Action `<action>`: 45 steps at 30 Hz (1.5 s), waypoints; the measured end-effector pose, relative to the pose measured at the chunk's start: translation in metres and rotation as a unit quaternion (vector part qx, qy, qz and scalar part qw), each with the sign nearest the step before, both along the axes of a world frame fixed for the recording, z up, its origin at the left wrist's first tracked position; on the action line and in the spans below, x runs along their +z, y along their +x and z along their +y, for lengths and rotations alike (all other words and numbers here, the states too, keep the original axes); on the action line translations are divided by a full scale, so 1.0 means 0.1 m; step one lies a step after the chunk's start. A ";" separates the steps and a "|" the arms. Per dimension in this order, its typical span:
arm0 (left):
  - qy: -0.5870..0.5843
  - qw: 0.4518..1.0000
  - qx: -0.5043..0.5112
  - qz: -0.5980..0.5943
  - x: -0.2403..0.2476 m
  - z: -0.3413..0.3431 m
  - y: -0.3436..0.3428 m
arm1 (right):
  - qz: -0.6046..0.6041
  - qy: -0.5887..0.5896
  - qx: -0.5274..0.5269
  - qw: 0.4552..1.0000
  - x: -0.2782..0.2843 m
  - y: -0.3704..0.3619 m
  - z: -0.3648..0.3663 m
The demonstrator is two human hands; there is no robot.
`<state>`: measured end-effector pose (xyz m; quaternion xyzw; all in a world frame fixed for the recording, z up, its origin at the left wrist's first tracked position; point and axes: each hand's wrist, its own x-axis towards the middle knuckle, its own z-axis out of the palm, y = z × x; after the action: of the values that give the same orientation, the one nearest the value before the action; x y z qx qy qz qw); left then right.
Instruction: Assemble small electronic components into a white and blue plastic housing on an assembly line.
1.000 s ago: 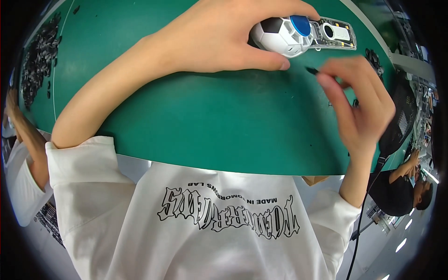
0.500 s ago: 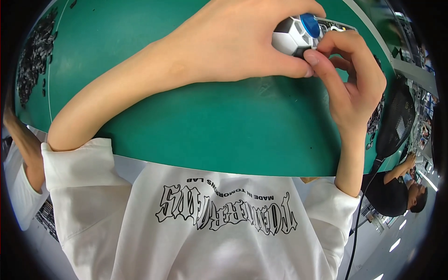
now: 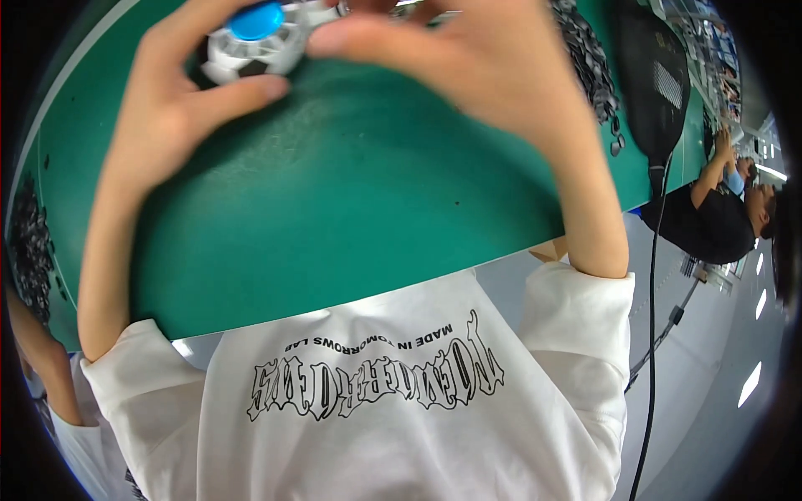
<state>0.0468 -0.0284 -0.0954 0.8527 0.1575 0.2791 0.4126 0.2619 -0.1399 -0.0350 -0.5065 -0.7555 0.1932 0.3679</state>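
At the top edge, a small ball-shaped piece (image 3: 251, 60) with white and black panels and a round, shiny blue cap sits in my left hand (image 3: 167, 104). The thumb and fingers of that hand curl around its sides, above the green table (image 3: 351, 217). My right hand (image 3: 476, 63) reaches in from the right, smeared by motion. Its thumb tip lies against or very near the ball's right side. A small whitish, silvery bit (image 3: 328, 12) shows by its pinched fingers, too blurred to name. The frame's top edge cuts off part of both hands.
Heaps of small black pieces lie on the table at right (image 3: 591, 71) and far left (image 3: 32, 242). Beyond the right heap is a dark rounded thing with a mesh patch (image 3: 656, 83); a black cable (image 3: 652, 334) hangs down. Other people are at right (image 3: 718, 213) and left (image 3: 50, 367).
Both hands and the ball-shaped piece have moved left across the view. The blue cap has turned to face upward more. The surroundings have shifted and tilted in the view.
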 end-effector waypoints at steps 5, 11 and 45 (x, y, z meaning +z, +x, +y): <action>0.103 0.991 0.043 0.072 0.35 0.31 -0.13 | -0.028 0.013 -0.247 0.968 0.10 0.89 -0.77; 0.088 0.978 0.128 0.141 0.38 0.07 0.01 | -0.203 -0.085 -0.282 0.934 -0.11 0.88 -0.71; 0.127 0.991 0.048 -0.006 0.05 0.22 -0.10 | -0.137 0.211 0.055 0.966 -0.28 -0.17 0.41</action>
<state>0.0367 -0.0067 -0.0908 0.8878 0.1589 0.3217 0.2882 0.2445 -0.0985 -0.0628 -0.3966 -0.8489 -0.0219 0.3486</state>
